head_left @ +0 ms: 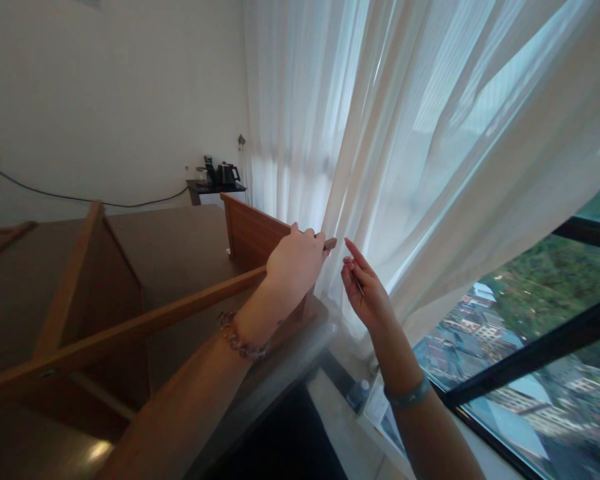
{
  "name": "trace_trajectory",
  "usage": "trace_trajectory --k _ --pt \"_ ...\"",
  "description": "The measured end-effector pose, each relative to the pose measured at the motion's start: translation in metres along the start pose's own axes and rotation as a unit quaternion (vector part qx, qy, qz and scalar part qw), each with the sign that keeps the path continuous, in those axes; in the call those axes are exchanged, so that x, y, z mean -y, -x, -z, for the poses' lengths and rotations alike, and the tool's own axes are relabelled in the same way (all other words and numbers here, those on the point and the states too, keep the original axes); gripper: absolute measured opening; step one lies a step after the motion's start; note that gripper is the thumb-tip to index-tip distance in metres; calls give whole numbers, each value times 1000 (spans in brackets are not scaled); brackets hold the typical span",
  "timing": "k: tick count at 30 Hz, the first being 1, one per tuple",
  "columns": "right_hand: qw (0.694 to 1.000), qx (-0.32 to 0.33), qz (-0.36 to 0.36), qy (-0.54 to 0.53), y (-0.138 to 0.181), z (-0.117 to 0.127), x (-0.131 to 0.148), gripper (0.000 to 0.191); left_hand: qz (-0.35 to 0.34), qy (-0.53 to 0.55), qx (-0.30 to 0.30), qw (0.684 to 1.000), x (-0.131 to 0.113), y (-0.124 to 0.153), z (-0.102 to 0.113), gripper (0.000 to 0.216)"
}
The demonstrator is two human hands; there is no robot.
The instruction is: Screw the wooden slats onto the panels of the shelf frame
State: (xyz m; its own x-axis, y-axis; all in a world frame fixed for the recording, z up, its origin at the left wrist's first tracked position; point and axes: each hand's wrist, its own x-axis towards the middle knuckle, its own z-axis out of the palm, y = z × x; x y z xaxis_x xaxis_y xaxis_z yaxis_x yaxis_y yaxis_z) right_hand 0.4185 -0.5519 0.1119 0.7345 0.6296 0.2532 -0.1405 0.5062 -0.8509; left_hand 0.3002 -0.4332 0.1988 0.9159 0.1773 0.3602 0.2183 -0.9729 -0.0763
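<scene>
A wooden furniture frame of joined boards lies across the left and middle of the head view. It has a long rail (pixel 180 311), a cross panel (pixel 93 293) and an end board (pixel 255 230). My left hand (pixel 297 260) is closed over the corner where the rail meets the end board, its fingers wrapped over the top edge. My right hand (pixel 367 290) is just to the right of that corner, apart from the wood. Its index finger points out while the other fingers curl round a thin, slender piece (pixel 359 285), too small to name.
White curtains (pixel 380 167) hang close behind my hands, with a window (pixel 530 360) at right. A black kettle (pixel 227 174) stands on a dark counter beyond the frame. A black cable (pixel 80 199) runs along the wall. A plastic bottle (pixel 359 393) stands low beside the window.
</scene>
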Motion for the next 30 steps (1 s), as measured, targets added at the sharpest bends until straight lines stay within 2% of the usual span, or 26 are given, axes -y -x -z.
trace_trajectory --k 2,4,6,8,11,13,14,16,18,20,22,30 --pt "991 -9 -85 -106 0 8 -6 37 1 -5 6 1000 0 0 2 36" --pt "975 -19 -144 -166 2 16 -12 35 3 -5 11 1000 0 0 2 36" --pt "967 -43 -179 -178 4 21 -18 28 4 -4 14 1000 0 -1 1 37" --pt "972 -68 -178 -140 7 23 -20 22 3 -4 12 1000 1 -1 -1 37" --pt "995 -74 -70 0 12 17 -12 23 -4 -11 4 1000 1 -2 -3 38" --pt "984 -59 47 160 15 7 -1 20 -6 -10 0 1000 1 -1 -2 37" --pt "961 -53 104 250 17 0 5 18 -4 -8 -3 1000 0 -1 -2 36" --pt "891 -52 197 406 19 -14 17 15 -1 -3 -5 1000 0 -1 -1 35" --pt "826 -58 251 501 19 -27 25 13 -1 1 -3 1000 1 -1 -1 34" --pt "789 -57 272 548 16 -36 29 12 -1 5 -5 1000 1 -1 -1 33" --pt "774 -55 277 567 12 -41 30 13 2 7 -11 1000 2 -2 -3 31" --pt "767 -51 261 584 1 -45 24 10 11 28 -14 999 3 -3 -5 24"
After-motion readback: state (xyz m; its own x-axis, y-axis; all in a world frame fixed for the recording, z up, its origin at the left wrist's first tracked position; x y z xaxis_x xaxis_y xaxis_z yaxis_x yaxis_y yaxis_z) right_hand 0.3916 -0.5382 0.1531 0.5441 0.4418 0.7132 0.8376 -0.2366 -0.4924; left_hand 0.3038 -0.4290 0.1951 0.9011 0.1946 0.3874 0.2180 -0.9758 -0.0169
